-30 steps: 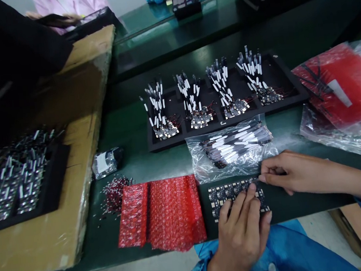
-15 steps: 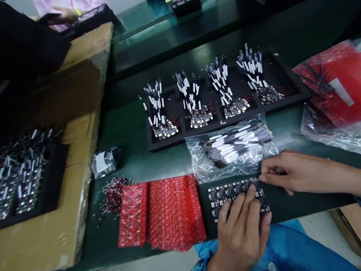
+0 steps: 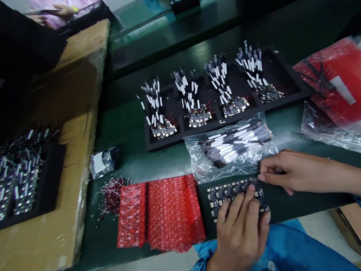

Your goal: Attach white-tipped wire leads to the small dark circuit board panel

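Note:
A dark circuit board panel [image 3: 217, 194] lies flat near the table's front edge. My left hand [image 3: 242, 229] rests on it with fingers spread, covering its lower middle. At the panel's upper right corner, my right hand [image 3: 286, 172] is closed in a pinch; what its fingertips hold, if anything, is too small to name. Just behind the panel is a clear plastic bag [image 3: 199, 163] with white-labelled black cables [image 3: 232, 145]. Red bubble wrap [image 3: 172, 213] lies left of the panel, beside a pile of small red and black wires [image 3: 114, 195].
Behind the bag stands a black divided tray [image 3: 181, 139] with boards and upright cables. Red plastic bags [image 3: 354, 80] lie at the right. A small silvery bag [image 3: 102, 163] is left of centre. Another loaded black tray [image 3: 53, 186] rests on cardboard [image 3: 72, 171]. People sit across the table.
The view has shifted slightly. Both hands keep nearly the same place at the panel. Across the table, the person in pink has moved their hands a little.

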`<state>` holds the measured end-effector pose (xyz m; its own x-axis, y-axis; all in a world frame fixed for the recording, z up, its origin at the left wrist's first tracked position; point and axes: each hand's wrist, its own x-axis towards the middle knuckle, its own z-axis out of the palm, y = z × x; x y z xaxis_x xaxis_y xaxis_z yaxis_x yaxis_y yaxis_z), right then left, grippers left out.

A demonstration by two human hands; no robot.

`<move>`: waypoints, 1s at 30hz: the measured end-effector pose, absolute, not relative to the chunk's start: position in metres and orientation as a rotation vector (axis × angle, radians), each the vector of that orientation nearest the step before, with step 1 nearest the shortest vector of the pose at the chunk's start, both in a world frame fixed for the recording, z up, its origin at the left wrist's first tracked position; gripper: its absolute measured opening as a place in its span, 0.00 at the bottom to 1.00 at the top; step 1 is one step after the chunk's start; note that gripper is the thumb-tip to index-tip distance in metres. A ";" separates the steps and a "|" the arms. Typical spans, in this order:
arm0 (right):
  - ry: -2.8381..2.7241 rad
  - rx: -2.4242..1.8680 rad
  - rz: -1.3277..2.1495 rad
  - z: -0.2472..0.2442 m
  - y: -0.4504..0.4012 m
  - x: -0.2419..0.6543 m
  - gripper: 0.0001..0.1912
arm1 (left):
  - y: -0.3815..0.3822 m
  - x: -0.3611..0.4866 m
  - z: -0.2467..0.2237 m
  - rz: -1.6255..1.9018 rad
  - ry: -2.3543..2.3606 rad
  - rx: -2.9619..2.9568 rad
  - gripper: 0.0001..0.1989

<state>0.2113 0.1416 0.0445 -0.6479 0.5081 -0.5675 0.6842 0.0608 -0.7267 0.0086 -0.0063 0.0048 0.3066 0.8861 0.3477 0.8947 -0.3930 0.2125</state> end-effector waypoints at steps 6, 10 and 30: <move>2.169 1.226 -1.646 0.045 0.142 0.212 0.14 | -0.005 0.009 0.003 -0.651 -1.740 -2.512 0.12; 2.170 1.226 -1.641 0.045 0.142 0.211 0.14 | -0.004 0.010 0.004 -0.663 -1.762 -2.493 0.12; 2.152 1.228 -1.643 0.047 0.142 0.210 0.13 | -0.001 0.012 0.005 -0.655 -1.802 -2.496 0.13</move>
<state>0.2102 0.1422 0.0474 -0.6468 0.5009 -0.5751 0.6868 0.0547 -0.7247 0.0115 -0.0012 0.0051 0.2578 0.9093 0.3267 0.9067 -0.3445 0.2432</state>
